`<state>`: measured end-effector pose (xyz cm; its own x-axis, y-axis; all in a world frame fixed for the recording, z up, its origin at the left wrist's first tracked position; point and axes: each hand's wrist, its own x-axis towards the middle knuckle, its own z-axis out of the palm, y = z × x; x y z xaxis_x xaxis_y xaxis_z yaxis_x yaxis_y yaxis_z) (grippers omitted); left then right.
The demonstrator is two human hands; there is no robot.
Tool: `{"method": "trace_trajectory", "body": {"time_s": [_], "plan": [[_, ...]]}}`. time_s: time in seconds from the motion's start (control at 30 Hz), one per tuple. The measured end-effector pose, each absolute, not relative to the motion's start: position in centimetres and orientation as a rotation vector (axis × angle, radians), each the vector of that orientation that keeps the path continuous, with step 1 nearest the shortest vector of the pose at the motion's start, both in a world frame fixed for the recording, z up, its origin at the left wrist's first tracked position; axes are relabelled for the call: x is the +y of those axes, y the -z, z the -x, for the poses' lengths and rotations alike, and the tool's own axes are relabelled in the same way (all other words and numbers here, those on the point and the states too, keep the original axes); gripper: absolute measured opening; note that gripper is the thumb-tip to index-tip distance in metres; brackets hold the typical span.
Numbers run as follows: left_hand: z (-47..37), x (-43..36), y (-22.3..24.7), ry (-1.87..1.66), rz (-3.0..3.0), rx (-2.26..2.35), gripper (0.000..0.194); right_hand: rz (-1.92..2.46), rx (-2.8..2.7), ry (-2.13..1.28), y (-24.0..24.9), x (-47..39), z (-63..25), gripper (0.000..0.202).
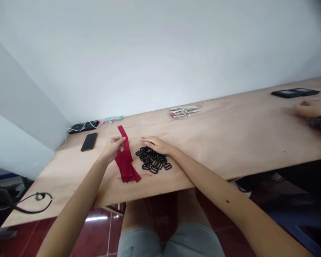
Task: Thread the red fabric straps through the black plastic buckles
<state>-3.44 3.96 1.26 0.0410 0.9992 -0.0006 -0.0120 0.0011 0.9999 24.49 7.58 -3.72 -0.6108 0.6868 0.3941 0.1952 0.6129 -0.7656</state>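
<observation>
My left hand (113, 148) pinches a red fabric strip (122, 130) between thumb and fingers, near the strip's upper end. Below it, more red strips (128, 172) lie overlapping in a fanned stack on the table. My right hand (158, 145) is stretched out flat over the far edge of a heap of black slider buckles (155, 165); its fingers point left and hold nothing that I can see. Whether it touches the buckles I cannot tell. The heap sits just right of the red strips, and its upper part is partly covered by my right hand.
A phone (89, 142) and a black device (81, 127) with a white cable are at the left. Thin packets (184, 111) lie by the wall. At the right, another person's hand (310, 108) rests near black boxes (295, 92). The wooden table's front edge (160, 193) is before my legs.
</observation>
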Motion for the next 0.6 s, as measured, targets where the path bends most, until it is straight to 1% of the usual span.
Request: {"method": "trace_trajectory", "body": {"time_s": [0.1,0.17,0.23,0.27,0.33,0.4,0.47,0.6], "plan": [[5.7,2.1,-0.3,-1.025,-1.473,1.489,0.037,0.654,-2.295,-0.794,3.5,6.8,-23.9,0.052],[6.3,1.0,0.1,-1.074,-1.574,1.629,0.032,0.607,-2.397,-0.739,3.3,6.3,-23.5,0.048],[6.3,-0.1,0.3,-1.179,-1.726,1.795,0.021,0.571,-2.463,-0.691,3.1,5.9,-23.2,0.046],[6.1,-0.7,0.4,-1.216,-1.828,1.871,0.020,0.567,-2.479,-0.669,3.1,5.8,-23.2,0.045],[5.5,-1.8,0.8,-1.205,-2.046,1.906,0.036,0.571,-2.502,-0.629,3.2,5.8,-23.1,0.043],[4.8,-2.8,1.5,-1.087,-2.220,1.785,0.048,0.561,-2.529,-0.586,3.3,5.9,-23.1,0.042],[4.4,-3.3,2.4,-0.951,-2.304,1.688,0.050,0.547,-2.532,-0.560,3.3,6.0,-23.1,0.041],[4.5,-2.8,3.9,-0.773,-2.340,1.688,0.049,0.520,-2.476,-0.585,3.1,6.0,-23.2,0.038]]}}
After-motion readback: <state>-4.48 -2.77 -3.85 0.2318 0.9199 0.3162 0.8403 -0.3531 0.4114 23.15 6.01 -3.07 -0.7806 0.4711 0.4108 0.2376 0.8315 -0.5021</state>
